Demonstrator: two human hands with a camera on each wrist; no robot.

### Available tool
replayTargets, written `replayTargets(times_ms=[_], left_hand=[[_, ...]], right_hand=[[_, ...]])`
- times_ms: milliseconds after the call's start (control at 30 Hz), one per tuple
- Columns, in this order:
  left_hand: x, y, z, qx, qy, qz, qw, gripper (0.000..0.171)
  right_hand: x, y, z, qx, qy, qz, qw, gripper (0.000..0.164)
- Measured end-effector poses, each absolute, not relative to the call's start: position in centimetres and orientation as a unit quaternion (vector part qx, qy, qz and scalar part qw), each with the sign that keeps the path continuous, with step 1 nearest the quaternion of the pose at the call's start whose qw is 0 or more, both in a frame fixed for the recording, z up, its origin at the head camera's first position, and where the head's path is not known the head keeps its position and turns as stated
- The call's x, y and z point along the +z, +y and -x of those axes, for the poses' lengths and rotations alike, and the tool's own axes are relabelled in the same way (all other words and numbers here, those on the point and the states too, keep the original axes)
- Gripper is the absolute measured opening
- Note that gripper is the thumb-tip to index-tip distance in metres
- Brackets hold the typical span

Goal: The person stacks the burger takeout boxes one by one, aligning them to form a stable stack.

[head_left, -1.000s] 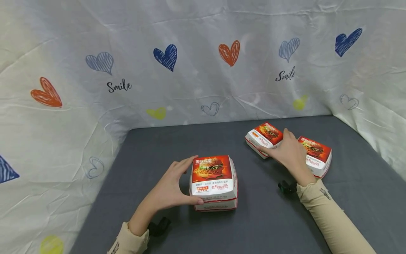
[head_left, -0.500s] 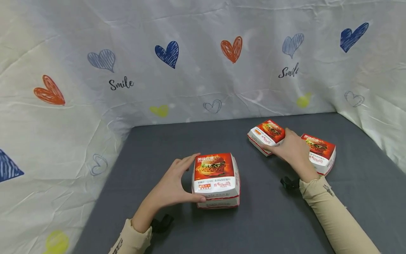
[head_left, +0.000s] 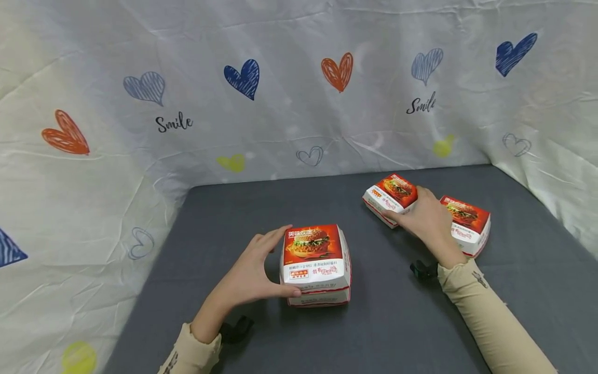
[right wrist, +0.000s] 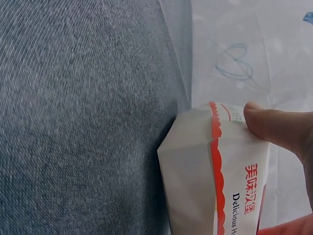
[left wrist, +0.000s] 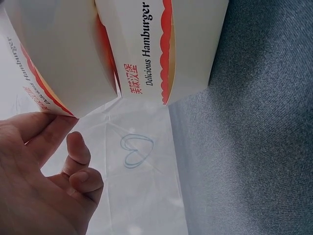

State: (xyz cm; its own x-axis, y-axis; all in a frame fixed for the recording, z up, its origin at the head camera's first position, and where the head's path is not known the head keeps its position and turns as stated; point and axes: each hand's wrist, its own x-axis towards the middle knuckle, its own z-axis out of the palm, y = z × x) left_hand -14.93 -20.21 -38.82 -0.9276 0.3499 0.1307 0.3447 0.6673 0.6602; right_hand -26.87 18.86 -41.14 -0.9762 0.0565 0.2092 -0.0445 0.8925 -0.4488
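Observation:
In the head view two burger boxes stand stacked near the table's middle. My left hand (head_left: 247, 272) grips the upper burger box (head_left: 312, 254) from its left, thumb at the front and fingers at the back. Under it the lower burger box (head_left: 322, 298) shows only a narrow front strip; the left wrist view shows more of this lower box (left wrist: 146, 49). Further back on the right, my right hand (head_left: 430, 221) holds another burger box (head_left: 394, 192) by its near right side. Its thumb (right wrist: 274, 128) presses the lid edge in the right wrist view; most other fingers are hidden.
One more burger box (head_left: 467, 218) stands just right of my right hand, partly hidden by it. All boxes are on a dark grey tablecloth (head_left: 364, 337). A white curtain (head_left: 280, 119) with printed hearts hangs behind and along the sides.
The head view has shifted slightly. Both hands keep their places on the boxes, and no box has visibly moved on the table.

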Motion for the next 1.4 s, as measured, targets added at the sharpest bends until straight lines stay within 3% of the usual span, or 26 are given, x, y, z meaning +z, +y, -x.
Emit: replayTargets(times_ms=[600,1400], left_hand=[[-38.6,-20.4,14.6,0.356,0.916,-0.184,0.009,0.121],[-38.7,-20.0,14.7,0.362,0.913,-0.188,0.007,0.122]], right_hand=[[-41.0,18.7,27.0,0.283,-0.948,-0.016,0.147,0.110],[-37.8,19.0,25.4,0.310,-0.922,-0.032,0.231,0.100]])
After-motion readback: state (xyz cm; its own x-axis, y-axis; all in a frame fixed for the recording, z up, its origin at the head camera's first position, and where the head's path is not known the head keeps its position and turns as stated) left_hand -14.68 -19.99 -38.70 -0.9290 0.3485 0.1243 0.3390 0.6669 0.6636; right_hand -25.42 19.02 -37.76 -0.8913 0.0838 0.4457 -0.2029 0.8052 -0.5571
